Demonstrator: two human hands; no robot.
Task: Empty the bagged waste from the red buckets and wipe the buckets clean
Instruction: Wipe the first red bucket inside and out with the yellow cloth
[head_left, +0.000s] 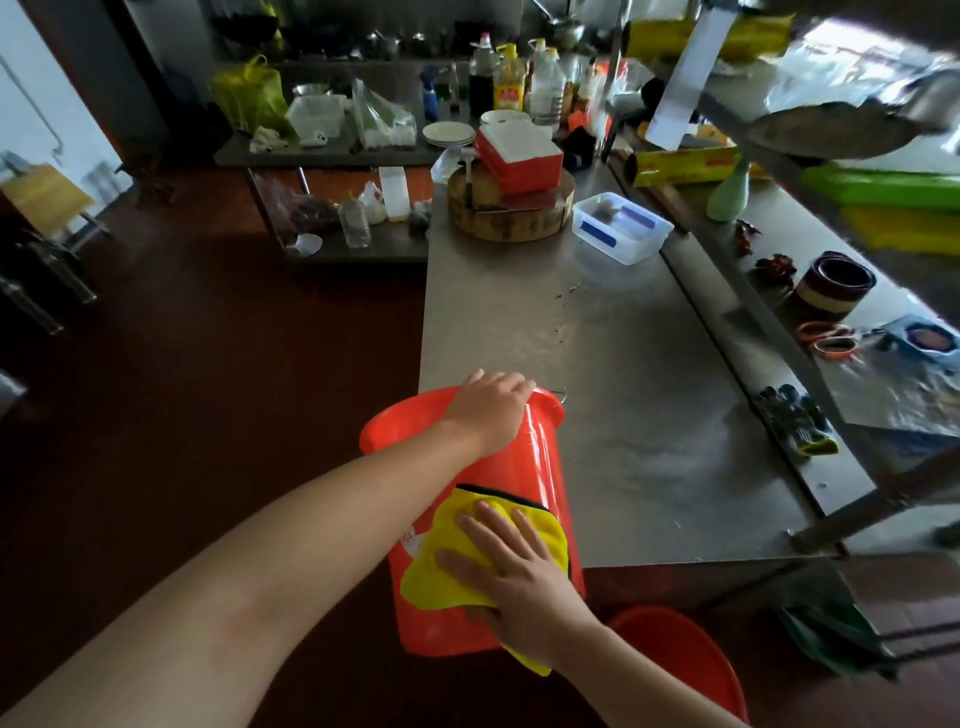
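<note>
Bucket (535, 457) held tilted at tabletop (649, 441) edge, rim gripped by left hand (488, 410). Cloth (441, 577) pressed flat by spread right hand (519, 571). Judged light, slick plastic; rim best hold.

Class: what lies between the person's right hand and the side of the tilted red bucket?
A yellow cloth with a dark edge lies there, pressed flat against the red plastic bucket by the straight fingers of the right hand; the head view shows it.

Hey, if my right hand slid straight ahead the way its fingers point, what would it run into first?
The right hand lies flat on the yellow cloth against the red bucket. Straight ahead is bare bucket wall, then probably the wrist of the left hand gripping the rim; depth is unclear.
</note>
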